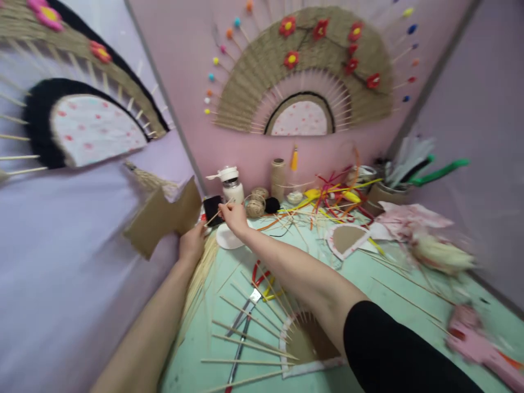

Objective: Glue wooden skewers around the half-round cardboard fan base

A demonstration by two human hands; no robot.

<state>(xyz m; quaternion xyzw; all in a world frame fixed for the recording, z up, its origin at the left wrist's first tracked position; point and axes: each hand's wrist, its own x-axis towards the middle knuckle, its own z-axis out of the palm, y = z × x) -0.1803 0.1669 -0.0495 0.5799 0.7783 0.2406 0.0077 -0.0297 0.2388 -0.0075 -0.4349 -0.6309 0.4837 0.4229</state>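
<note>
My right hand [235,217] is closed in a pinch on a thin wooden stick [213,218], above a white oval dish [227,238]. The stick slants down to my left hand [192,241], whose closed fingertips meet its lower end. Beside my left hand stands a bent piece of cardboard [158,224], and a bundle of pale straw strands [200,273] runs down past the wrist. Below my right forearm lies a half-round cardboard piece [305,341] with a white edge and several sticks fanned out from it. The forearm hides part of it.
Red-handled scissors [249,303] lie under the fanned sticks. A white bottle [233,188], twine balls [256,204] and a twine spool [278,180] stand at the back. A pink glue gun [470,341] is at right. Finished fan decorations [307,60] hang on the walls.
</note>
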